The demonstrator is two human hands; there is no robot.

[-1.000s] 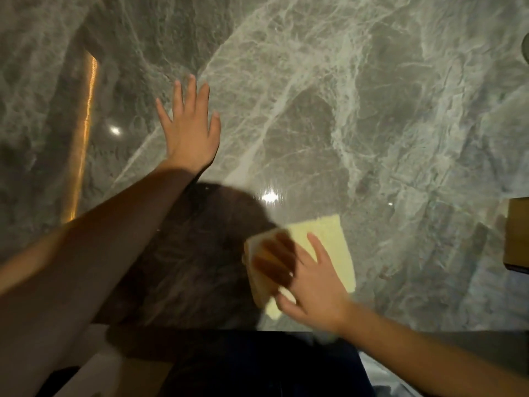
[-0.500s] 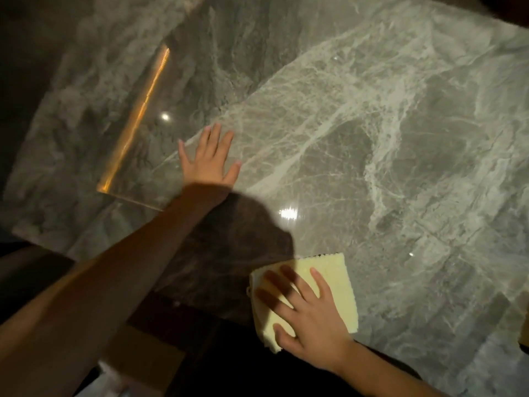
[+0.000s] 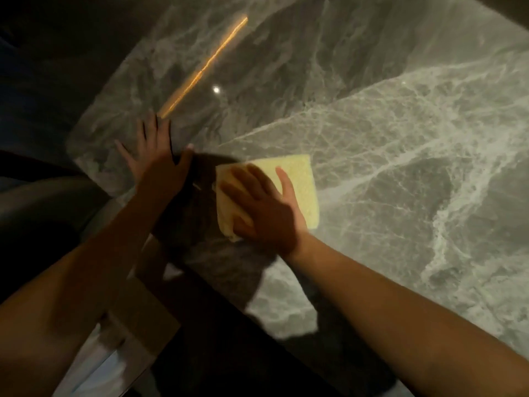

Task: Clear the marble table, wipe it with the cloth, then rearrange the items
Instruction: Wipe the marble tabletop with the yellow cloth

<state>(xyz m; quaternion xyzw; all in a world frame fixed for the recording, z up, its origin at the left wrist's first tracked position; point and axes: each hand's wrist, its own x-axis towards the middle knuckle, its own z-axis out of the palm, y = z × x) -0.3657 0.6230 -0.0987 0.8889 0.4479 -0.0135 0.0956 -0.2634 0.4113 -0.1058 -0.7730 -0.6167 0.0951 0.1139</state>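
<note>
A folded pale yellow cloth (image 3: 300, 184) lies flat on the grey veined marble table (image 3: 400, 156). My right hand (image 3: 263, 210) presses down on the cloth's left half with fingers spread. My left hand (image 3: 156, 164) rests flat on the marble just left of the cloth, fingers apart, holding nothing. It sits near the table's left corner. Part of the cloth is hidden under my right hand.
The table's near edge (image 3: 217, 285) runs diagonally from the left corner toward the lower right. Beyond the edge is dark floor and a brown board-like piece (image 3: 140, 308). An orange light strip (image 3: 203, 67) reflects in the marble behind my left hand.
My view has swung left toward the table's corner. My right hand has slid the cloth leftward, close to my left hand. My left hand stays flat on the marble.
</note>
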